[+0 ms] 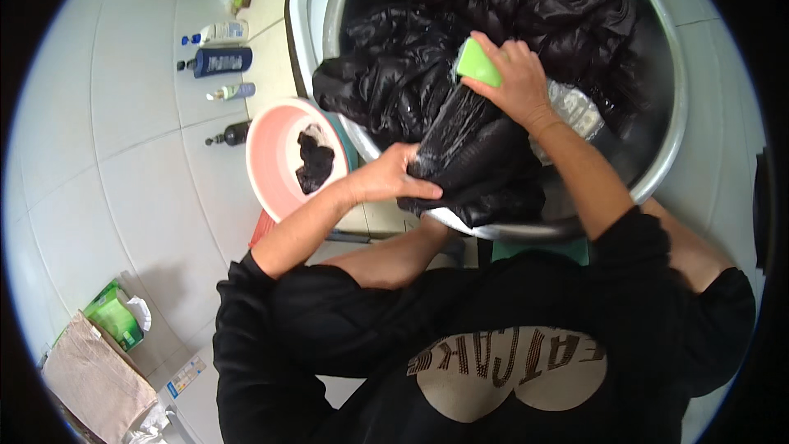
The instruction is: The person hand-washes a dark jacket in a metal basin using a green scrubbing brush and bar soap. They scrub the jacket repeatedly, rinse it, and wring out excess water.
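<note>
A wet black garment (487,148) is draped over the near rim of a large metal basin (669,135). My left hand (394,176) grips a stretch of its cloth at the left, thumb on top. Whitish suds streak the taut fabric beside that hand. Above it, my right hand (518,77) holds a green scrubbing block (481,63), which could be a brush or a soap bar; its underside, edged with foam, meets the cloth. Farther back in the basin lies more dark, shiny padded clothing (567,6). Under my right wrist shows a pale, partly hidden washboard-like piece (573,108).
Left of the basin stands a pink plastic tub (265,160) holding a small black cloth (314,163). Several pump bottles (222,61) line the tiles beyond it. Behind is a white tub (314,6). A beige towel (98,376) and green tissue pack (117,317) sit lower left.
</note>
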`<act>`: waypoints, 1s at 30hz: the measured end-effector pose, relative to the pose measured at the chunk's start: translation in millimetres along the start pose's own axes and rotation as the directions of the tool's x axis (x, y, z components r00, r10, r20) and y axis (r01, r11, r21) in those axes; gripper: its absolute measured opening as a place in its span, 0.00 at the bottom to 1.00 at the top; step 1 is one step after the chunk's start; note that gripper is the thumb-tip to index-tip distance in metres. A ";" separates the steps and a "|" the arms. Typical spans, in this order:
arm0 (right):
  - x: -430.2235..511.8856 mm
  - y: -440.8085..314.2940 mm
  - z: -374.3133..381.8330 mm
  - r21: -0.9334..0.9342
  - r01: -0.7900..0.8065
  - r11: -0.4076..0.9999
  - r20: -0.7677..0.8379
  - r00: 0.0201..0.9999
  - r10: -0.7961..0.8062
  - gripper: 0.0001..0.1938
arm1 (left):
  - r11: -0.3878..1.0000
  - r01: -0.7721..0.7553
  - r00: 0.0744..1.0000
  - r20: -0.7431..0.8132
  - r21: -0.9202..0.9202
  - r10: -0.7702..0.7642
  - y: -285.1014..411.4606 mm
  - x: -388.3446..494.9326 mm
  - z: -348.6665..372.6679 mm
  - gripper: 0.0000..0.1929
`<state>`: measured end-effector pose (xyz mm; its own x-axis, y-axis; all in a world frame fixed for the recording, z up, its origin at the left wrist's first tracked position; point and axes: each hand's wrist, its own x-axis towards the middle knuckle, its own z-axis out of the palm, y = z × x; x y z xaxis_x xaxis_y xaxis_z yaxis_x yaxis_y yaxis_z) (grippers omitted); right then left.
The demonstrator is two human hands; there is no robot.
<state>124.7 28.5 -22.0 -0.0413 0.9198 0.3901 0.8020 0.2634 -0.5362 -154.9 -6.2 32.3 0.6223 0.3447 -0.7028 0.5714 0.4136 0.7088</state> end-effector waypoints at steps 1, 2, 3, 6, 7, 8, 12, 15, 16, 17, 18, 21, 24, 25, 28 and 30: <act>-0.6 -2.8 -4.0 0.003 -0.047 0.999 0.020 0.999 0.047 0.36 | 0.999 -0.042 0.999 0.026 -0.006 0.042 0.4 -0.2 -0.6 0.27; -5.9 -16.9 -10.0 0.130 -0.070 0.989 0.110 0.992 0.056 0.37 | 0.998 0.011 0.998 0.069 -0.057 -0.007 -0.5 -0.9 0.4 0.25; -13.9 -34.8 -9.5 0.414 -0.008 0.910 0.075 0.997 -0.026 0.38 | 0.994 -0.017 0.999 0.047 -0.108 0.023 -0.9 0.7 2.0 0.24; -37.3 -65.5 -10.9 0.551 0.310 0.775 0.027 0.921 -0.388 0.39 | 0.987 -0.158 0.987 0.031 0.022 0.157 1.7 2.5 8.5 0.23; -42.1 -59.9 -5.8 0.557 0.444 0.702 -0.072 0.868 -0.492 0.38 | 0.987 -0.099 0.994 0.061 0.128 0.091 4.7 2.0 9.4 0.24; -39.8 -42.3 4.9 0.464 0.227 0.856 0.099 0.947 -0.305 0.39 | 0.994 -0.073 0.995 0.069 0.077 0.068 8.6 1.6 8.8 0.24; -15.6 15.7 5.6 -0.054 -0.162 0.985 0.125 0.978 0.168 0.36 | 1.000 0.011 1.000 0.011 0.013 -0.011 23.7 -2.4 2.7 0.25; -37.5 -3.1 5.8 0.374 -0.046 0.926 0.070 0.997 0.021 0.41 | 0.997 0.053 0.999 0.013 -0.049 -0.052 19.7 -2.6 4.6 0.25; -53.5 -30.8 12.0 0.497 -0.032 0.867 0.032 0.999 0.018 0.43 | 0.999 0.039 0.999 -0.008 -0.029 -0.040 16.2 -3.5 6.0 0.24; -70.6 -55.3 18.3 0.588 -0.006 0.809 0.076 0.996 -0.048 0.44 | 1.000 -0.019 1.000 -0.002 -0.020 0.019 11.4 -4.7 9.9 0.24; -88.4 -62.3 19.1 0.567 0.104 0.817 0.075 0.981 -0.178 0.45 | 0.984 -0.105 0.993 -0.041 0.144 0.112 7.3 -2.8 11.3 0.24; -116.0 -33.5 26.6 0.452 0.201 0.869 0.171 0.937 -0.306 0.46 | 0.977 0.176 0.983 0.031 0.123 -0.181 -3.1 -0.4 15.6 0.26; -112.8 33.6 19.7 0.252 0.168 0.953 0.224 0.948 -0.226 0.48 | 0.997 -0.044 0.999 -0.016 -0.058 0.043 -5.8 8.5 20.5 0.26; -108.4 43.7 14.4 0.122 0.037 0.992 0.332 0.940 -0.076 0.47 | 0.996 -0.073 0.997 0.008 -0.052 0.074 -6.0 9.9 21.1 0.25; -94.0 22.1 -2.5 0.102 -0.264 0.959 0.214 0.947 0.238 0.43 | 0.999 -0.012 1.000 -0.029 -0.030 0.011 -7.4 11.8 23.1 0.25; -89.8 -30.7 -9.6 0.309 -0.242 0.920 0.300 0.943 0.147 0.43 | 0.998 -0.065 0.998 0.013 -0.026 0.065 -9.9 11.2 21.6 0.26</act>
<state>109.6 -65.0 -33.5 -0.0995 0.9929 0.0647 0.5634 0.1098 -0.8188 -142.0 -24.6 18.7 0.6654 0.3595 -0.6543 0.5158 0.4122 0.7510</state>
